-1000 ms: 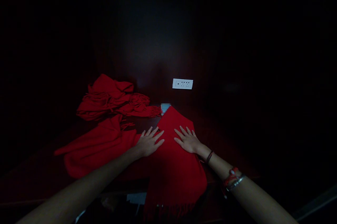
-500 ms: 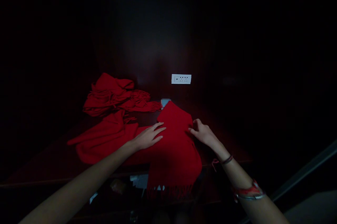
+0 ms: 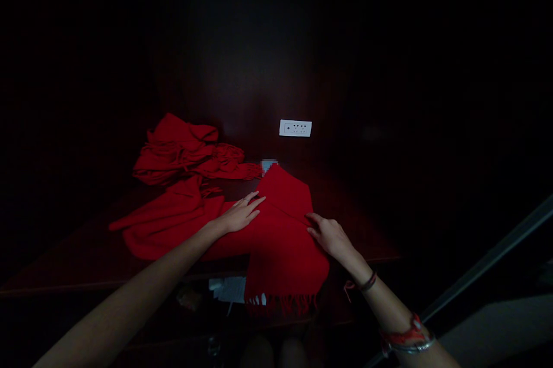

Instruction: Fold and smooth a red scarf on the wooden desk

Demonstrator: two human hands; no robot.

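Observation:
A red fringed scarf (image 3: 285, 253) lies folded over the dark shelf, its fringe hanging past the front edge. Flat on its left part rests my left hand (image 3: 239, 215), fingers spread. My right hand (image 3: 330, 235) has its thumb and fingers at the scarf's right edge, gripping the cloth; a crease runs from there toward the left hand. More of the red cloth stretches out to the left under my left forearm. Behind it sits a crumpled heap of red fringed fabric (image 3: 181, 149).
A white wall socket (image 3: 295, 128) is on the dark back panel. A small pale item (image 3: 268, 167), blurred out, lies behind the scarf. Under the shelf (image 3: 64, 281) are white papers (image 3: 228, 288) and other dim items. The surroundings are very dark.
My right hand has shifted down along the scarf's edge and now grips it, and a crease has formed across the cloth. The left hand stays on the cloth. The view has tilted slightly.

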